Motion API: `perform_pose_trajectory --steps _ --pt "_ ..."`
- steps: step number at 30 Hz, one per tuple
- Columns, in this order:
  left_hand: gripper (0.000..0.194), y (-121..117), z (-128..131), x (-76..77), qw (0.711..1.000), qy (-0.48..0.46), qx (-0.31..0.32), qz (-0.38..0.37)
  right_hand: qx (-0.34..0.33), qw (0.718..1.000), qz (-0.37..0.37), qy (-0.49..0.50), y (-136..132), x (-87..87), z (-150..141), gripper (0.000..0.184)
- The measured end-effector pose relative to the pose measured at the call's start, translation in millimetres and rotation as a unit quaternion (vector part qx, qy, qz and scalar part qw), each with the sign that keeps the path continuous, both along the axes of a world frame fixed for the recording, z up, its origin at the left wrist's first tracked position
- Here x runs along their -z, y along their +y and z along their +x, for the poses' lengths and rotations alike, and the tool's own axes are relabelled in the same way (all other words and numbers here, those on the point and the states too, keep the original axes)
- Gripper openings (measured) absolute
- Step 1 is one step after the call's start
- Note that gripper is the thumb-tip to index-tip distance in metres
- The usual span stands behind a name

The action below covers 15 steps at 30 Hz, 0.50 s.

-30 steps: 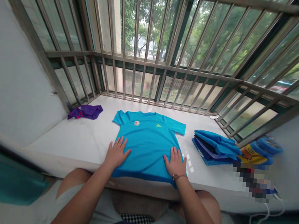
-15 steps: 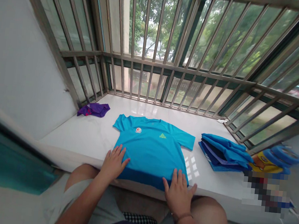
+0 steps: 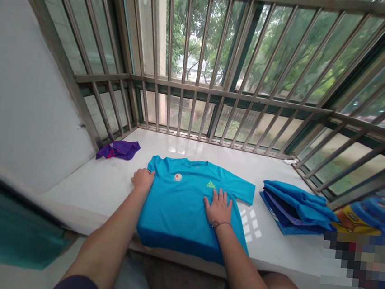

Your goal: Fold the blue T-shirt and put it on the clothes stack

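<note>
Currently, the shirt is laid flat on the ledge, its hem draped over the near edge. At the left sleeve, the left hand is positioned with fingers curled; whether fabric is gripped cannot be told. The right hand is placed flat on the shirt's right side, fingers spread, nothing gripped. Folded clothes are stacked farther right.

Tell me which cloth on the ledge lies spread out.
The turquoise T-shirt under the right hand; the purple cloth is bunched up, the blue pile folded.
</note>
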<state>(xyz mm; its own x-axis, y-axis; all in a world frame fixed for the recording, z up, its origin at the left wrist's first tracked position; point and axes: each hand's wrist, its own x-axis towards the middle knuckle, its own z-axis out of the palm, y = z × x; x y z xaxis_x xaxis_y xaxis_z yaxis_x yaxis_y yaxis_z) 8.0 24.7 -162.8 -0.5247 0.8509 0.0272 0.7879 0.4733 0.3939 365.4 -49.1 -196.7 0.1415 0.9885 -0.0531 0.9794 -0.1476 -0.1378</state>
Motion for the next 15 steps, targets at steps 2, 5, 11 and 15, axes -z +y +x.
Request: perform_pose_trajectory --steps 2,5,11,15 --pt "0.042 7 4 2.0 1.0 -0.004 0.009 0.002 0.001 1.0 0.004 0.004 0 3.9 1 0.078" --pt "0.035 4 17 4.4 0.997 -0.009 0.078 0.022 -0.002 1.0 0.001 0.005 -1 4.6 3 0.078" --pt "0.024 -34 25 20.9 0.845 0.01 0.525 0.099 -0.001 1.0 -0.006 0.003 -1 0.6 3 0.078" --pt "0.04 -40 5 32.2 0.894 -0.006 0.441 0.084 -0.001 1.0 0.0 -0.003 -1 2.9 3 0.077"
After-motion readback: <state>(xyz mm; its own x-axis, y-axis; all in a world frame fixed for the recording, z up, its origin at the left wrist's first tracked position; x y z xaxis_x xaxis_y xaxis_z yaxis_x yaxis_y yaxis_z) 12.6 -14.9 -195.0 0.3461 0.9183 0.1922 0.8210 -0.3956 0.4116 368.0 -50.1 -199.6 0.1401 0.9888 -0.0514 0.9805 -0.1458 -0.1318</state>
